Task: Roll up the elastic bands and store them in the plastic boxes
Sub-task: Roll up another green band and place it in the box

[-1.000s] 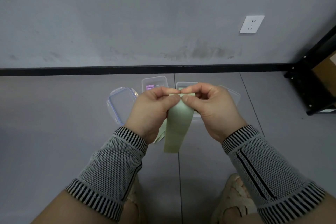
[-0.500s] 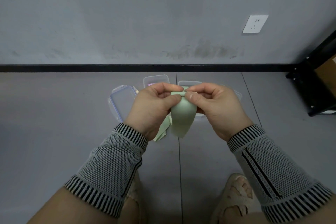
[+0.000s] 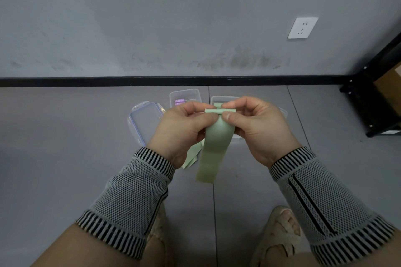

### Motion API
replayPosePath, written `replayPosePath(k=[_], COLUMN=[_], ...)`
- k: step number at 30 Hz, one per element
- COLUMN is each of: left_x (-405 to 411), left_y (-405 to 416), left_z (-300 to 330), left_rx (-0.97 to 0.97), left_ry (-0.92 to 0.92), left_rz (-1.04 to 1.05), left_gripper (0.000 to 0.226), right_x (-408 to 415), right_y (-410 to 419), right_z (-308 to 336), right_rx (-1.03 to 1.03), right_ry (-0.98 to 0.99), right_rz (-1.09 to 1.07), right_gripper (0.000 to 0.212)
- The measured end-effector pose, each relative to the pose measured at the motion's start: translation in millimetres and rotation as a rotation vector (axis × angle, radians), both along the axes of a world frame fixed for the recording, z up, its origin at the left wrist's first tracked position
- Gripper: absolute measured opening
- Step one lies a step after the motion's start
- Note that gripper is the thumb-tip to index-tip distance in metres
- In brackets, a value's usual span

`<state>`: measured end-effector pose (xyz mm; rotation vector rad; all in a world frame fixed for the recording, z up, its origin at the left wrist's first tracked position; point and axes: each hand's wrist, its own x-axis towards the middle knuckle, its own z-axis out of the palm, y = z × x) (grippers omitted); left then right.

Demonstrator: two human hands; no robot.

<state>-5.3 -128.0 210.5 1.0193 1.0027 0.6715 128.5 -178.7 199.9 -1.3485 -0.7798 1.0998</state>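
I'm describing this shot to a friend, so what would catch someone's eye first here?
First, the pale green elastic band at centre, its top edge rolled and pinched between the left hand and the right hand, the rest hanging loose. Behind the hands, clear plastic boxes and a blue-edged lid sit on the grey floor.

The left hand point(image 3: 181, 128) and right hand point(image 3: 252, 123) hide most of the right clear plastic box point(image 3: 221, 99) and the pale green elastic band's point(image 3: 213, 149) second strip behind it, the purple label in the left clear box point(image 3: 184, 95) is too small to read, and the brown cardboard carton point(image 3: 390, 84) is cut off at the right edge.
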Motion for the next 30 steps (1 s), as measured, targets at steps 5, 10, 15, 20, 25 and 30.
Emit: replayPosePath(k=[5,10,15,20,25,30], left_x=[1.3,0.0,-2.0,-1.7,-0.7,-2.9], left_y=[-0.8,1.2,2.9,1.7,1.8,3.5], left_z=[0.9,1.2,2.6,3.5,3.3,3.7], left_rx=[0.041,0.063,0.065,0.046,-0.003,0.005], left_ry=[-0.004,-0.005,-0.029,-0.046,0.011,0.038], left_rz=[0.032,0.058,0.058,0.045,0.037,0.016], left_gripper=[0.008,0.014,0.016,0.018,0.015,0.016], right_x=[-0.1,-0.7,-1.4,-1.5,0.1,0.1], right_y=[-0.3,-0.6,-1.5,-2.1,-1.4,-1.5], right_z=[-0.4,-2.9,0.0,1.4,2.5,2.8], right_rx=[-0.001,-0.053,-0.036,-0.005,0.017,0.019], right_ry=[-0.003,-0.023,-0.009,-0.028,-0.031,-0.064], right_rz=[0.004,-0.007,0.018,0.006,-0.007,-0.022], right_gripper=[0.021,0.017,0.006,0.009,0.016,0.019])
